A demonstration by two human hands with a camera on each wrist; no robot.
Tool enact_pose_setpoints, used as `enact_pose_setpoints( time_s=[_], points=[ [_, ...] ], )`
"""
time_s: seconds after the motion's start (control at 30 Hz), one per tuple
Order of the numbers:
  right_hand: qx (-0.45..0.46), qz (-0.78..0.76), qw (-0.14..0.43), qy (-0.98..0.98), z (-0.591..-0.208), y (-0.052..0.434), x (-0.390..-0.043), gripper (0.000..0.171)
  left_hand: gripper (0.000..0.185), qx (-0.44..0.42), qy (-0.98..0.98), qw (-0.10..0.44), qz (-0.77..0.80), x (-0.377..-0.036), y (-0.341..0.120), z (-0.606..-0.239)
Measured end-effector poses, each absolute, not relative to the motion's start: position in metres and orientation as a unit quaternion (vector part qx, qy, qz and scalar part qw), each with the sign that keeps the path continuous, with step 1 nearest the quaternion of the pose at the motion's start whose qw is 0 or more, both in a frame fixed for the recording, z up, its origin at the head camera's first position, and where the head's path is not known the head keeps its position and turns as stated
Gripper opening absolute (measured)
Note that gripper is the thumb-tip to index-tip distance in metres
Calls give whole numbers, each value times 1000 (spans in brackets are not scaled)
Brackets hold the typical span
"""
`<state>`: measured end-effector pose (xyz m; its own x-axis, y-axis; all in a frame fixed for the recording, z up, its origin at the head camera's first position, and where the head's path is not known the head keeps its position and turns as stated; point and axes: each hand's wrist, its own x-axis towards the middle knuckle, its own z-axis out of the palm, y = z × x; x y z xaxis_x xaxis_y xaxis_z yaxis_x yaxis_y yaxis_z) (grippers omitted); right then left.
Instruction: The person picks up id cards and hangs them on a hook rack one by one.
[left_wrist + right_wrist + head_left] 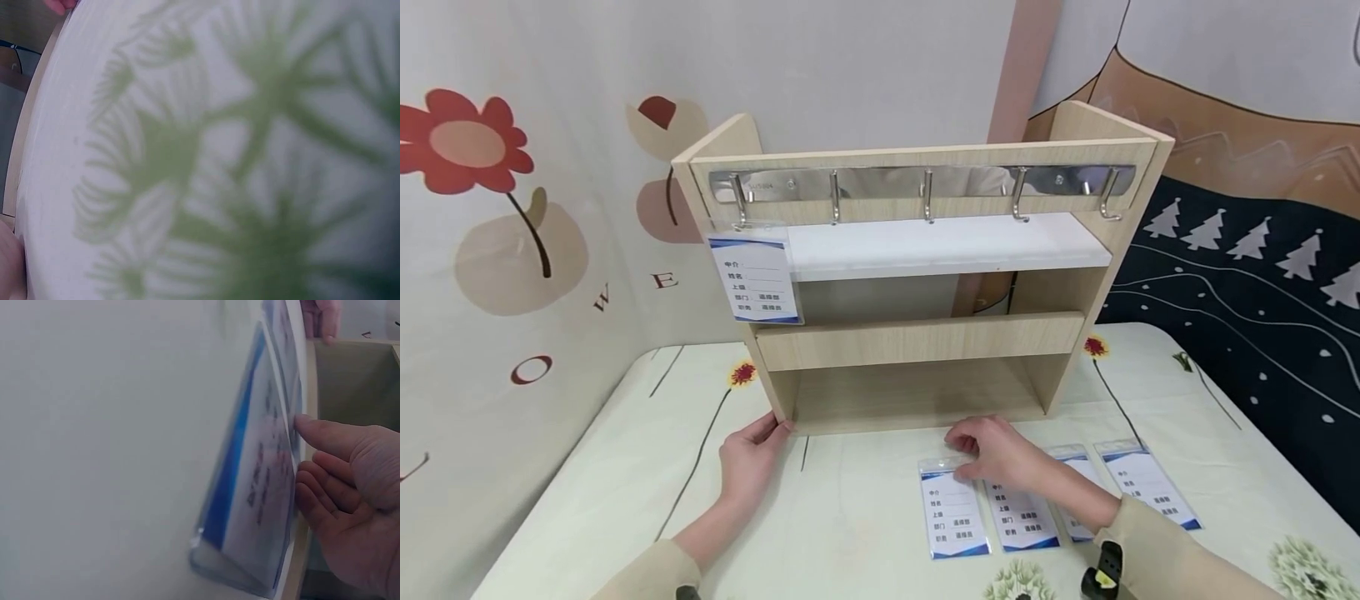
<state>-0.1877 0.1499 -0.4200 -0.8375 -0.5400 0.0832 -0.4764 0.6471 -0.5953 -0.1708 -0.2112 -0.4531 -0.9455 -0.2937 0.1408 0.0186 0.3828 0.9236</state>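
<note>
Head view shows us our relaxed left hand (751, 454) touching the shelf (917, 333); only the right wrist reveals our right hand (350, 494) fingertips pinching the leftmost badge (256, 487).

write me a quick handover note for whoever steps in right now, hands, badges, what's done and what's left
Left hand: open, fingers resting against the lower left corner of the wooden rack.
Right hand: pinching the top edge of the leftmost badge on the table.
Things: one hung badge is on the far-left hook of the hook rail; the other four hooks are bare. Three other table badges lie in a row to the right, partly under the right arm.
Done: one badge hung.
Left: likely four badges for four free hooks.
</note>
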Motion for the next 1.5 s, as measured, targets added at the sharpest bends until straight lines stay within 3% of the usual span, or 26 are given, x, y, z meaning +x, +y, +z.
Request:
enact_pose_setpoints(
  time_s=[0.3, 0.77, 1.5],
  points=[
    [-284, -304, 101, 904, -413, 144, -191, 31, 36, 84, -817, 144, -551, -170, -211, -453],
    [-271, -290, 128, 909, -410, 138, -189, 28, 37, 86, -821, 137, -548, -171, -212, -453],
    [-301, -315, 95, 895, -418, 140, -186, 29, 36, 91, -823, 138, -544, -172, -213, -454]
  ],
)
